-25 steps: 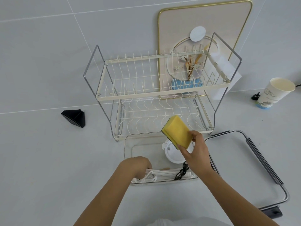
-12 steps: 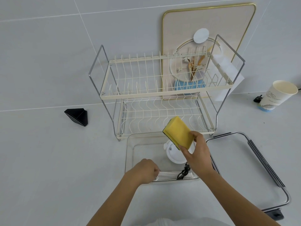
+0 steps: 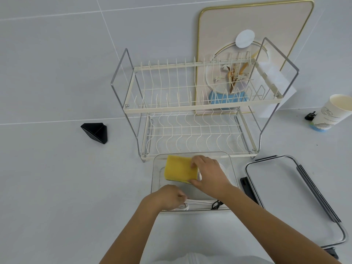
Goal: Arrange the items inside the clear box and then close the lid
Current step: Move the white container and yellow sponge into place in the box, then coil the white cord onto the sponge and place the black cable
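Note:
The clear box (image 3: 155, 174) sits open on the white surface in front of me. My right hand (image 3: 208, 175) grips a yellow sponge (image 3: 179, 169) by its right end and holds it flat inside the box's far left part. A white round item (image 3: 225, 173) lies mostly hidden under that hand. My left hand (image 3: 167, 198) is closed on white utensils (image 3: 198, 202) lying along the box's near wall, beside a black cord (image 3: 216, 204). The box's lid (image 3: 285, 189), clear with dark latches, lies flat to the right.
A two-tier wire dish rack (image 3: 192, 109) stands just behind the box, with a decorated board (image 3: 253, 25) leaning behind it. A paper cup (image 3: 330, 113) stands at the far right near a small black clip (image 3: 309, 116). A black wedge (image 3: 95, 132) lies to the left.
My right hand has lowered the sponge from above the box down into its far left part. My left hand stayed on the white utensils at the near wall.

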